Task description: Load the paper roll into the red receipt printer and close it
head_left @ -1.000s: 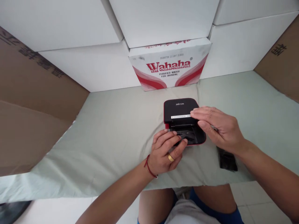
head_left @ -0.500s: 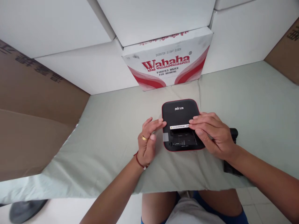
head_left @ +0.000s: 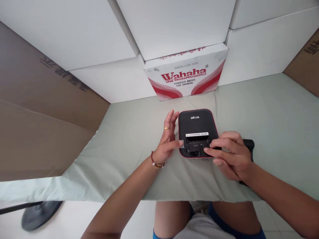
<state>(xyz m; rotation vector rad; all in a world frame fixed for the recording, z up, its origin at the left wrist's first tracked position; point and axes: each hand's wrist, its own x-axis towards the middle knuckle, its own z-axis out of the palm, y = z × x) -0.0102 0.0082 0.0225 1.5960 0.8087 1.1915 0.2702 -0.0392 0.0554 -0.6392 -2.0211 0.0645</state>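
Observation:
A flat black device point(head_left: 198, 124) with rounded corners and a red rim lies on the cloth. A white warning strip point(head_left: 196, 134) crosses it above a dark recess point(head_left: 196, 146) whose inner parts are hard to make out. My left hand point(head_left: 167, 139) is at its left edge, fingers stretched out along the side, thumb on a small clear tab point(head_left: 182, 144). From the right, my right hand point(head_left: 231, 152) reaches over the lower right corner. Two of its fingertips touch the right part of the recess, with the thumb lower and apart. Neither hand lifts the device.
Behind the device stands a red-and-white Wahaha water carton point(head_left: 186, 79) against stacked white boxes point(head_left: 174, 23). Brown cardboard point(head_left: 50, 132) flanks the left side. A black object point(head_left: 249, 144) lies partly hidden behind my right hand. The green cloth's front edge point(head_left: 139, 199) is near my lap.
My left thumb has moved onto the clear tab. My right fingertips have shifted down from the white strip to the recess. The view has shifted slightly.

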